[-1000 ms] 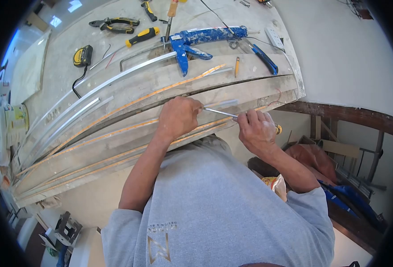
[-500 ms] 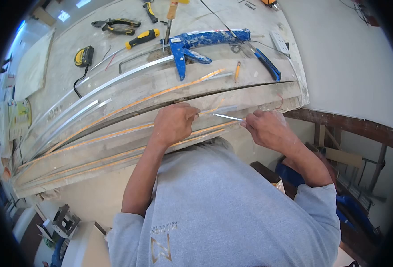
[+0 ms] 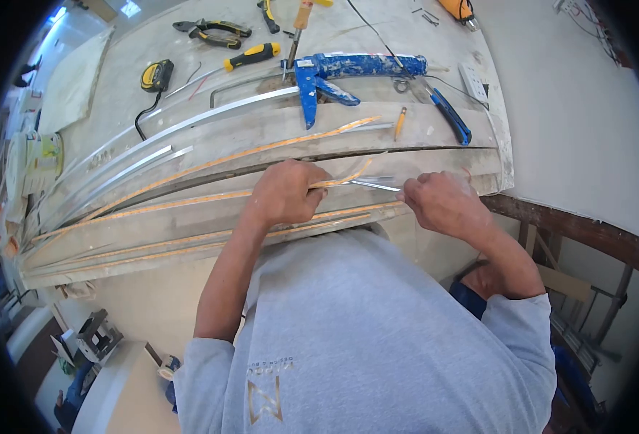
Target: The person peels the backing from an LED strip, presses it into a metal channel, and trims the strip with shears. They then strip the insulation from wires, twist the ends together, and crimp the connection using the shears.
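**A:** Big picture first: a long dusty workbench (image 3: 117, 123) with aluminium channels (image 3: 189, 123) and orange LED strips (image 3: 189, 168) running lengthwise, left to right across the view. What are the hands on?

**B:** The left hand (image 3: 285, 192) is curled shut, pinching the lifted end of one LED strip (image 3: 345, 178). That end rises just right of its knuckles, and the strip's long axis follows the bench. The right hand (image 3: 441, 202) is closed round a thin metal tool (image 3: 369, 185), looks like a screwdriver shaft. Its tip points left and meets the strip end between the two hands.

**A:** Anything in the way?

**B:** Nope. The blue caulking gun (image 3: 348, 72), blue utility knife (image 3: 449, 116), pencil (image 3: 400, 123), tape measure (image 3: 157, 75) and pliers (image 3: 211, 30) all sit further back on the bench, well apart from the hands.
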The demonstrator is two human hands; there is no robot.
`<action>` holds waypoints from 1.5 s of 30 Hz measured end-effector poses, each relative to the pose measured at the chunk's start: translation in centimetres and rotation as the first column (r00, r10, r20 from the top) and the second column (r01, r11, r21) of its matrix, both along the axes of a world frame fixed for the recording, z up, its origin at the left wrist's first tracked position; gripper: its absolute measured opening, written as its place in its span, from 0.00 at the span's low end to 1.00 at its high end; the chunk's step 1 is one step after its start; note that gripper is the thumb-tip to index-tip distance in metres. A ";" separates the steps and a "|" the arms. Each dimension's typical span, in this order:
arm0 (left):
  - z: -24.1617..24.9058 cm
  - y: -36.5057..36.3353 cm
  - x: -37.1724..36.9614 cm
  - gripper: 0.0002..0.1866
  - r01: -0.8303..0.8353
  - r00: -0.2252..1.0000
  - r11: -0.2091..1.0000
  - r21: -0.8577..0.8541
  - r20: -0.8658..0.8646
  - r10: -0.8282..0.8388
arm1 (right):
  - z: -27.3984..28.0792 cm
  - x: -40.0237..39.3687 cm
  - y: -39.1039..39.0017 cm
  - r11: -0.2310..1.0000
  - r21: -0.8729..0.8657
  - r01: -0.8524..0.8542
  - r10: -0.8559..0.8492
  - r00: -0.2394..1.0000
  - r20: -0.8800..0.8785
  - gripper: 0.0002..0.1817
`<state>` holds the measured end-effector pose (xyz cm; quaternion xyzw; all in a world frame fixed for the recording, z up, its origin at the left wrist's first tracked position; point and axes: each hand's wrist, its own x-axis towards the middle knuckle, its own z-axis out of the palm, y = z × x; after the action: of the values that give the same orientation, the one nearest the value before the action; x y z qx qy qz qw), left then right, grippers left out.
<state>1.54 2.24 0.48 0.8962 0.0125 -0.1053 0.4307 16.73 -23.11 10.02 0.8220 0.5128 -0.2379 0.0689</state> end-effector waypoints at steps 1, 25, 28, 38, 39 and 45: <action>-0.1 -0.2 -0.1 0.12 -0.020 0.999 1.000 -0.005 0.034 0.020 | 0.6 0.3 0.7 0.998 -0.058 -0.008 0.007 1.000 -0.025 0.16; -0.9 -0.5 -0.3 0.13 -0.048 0.999 0.999 -0.007 -0.011 0.048 | 1.5 2.7 -0.7 0.998 -0.043 -0.034 0.031 0.996 -0.088 0.16; -1.0 -0.6 -0.7 0.13 -0.026 0.999 1.000 0.012 0.028 0.026 | 1.7 1.6 -0.5 0.998 0.006 -0.056 0.056 0.994 -0.092 0.17; -1.0 -1.0 -1.3 0.13 -0.044 0.995 0.999 0.025 0.088 0.042 | 0.7 1.2 1.8 0.987 -0.049 -0.150 0.149 0.988 -0.027 0.19; -0.9 -1.0 -1.3 0.13 -0.044 0.995 0.999 0.023 0.086 0.041 | 0.7 1.2 1.9 0.987 -0.052 -0.150 0.148 0.989 -0.030 0.19; -1.0 -1.1 -1.3 0.09 -0.082 0.991 0.997 0.006 0.108 0.080 | 1.3 1.9 3.5 0.974 -0.133 -0.181 0.176 0.983 -0.046 0.18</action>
<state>0.22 1.13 -0.51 0.9016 0.0261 -0.0390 0.4301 18.65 -19.61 11.36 0.7616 0.5683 -0.2795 0.1374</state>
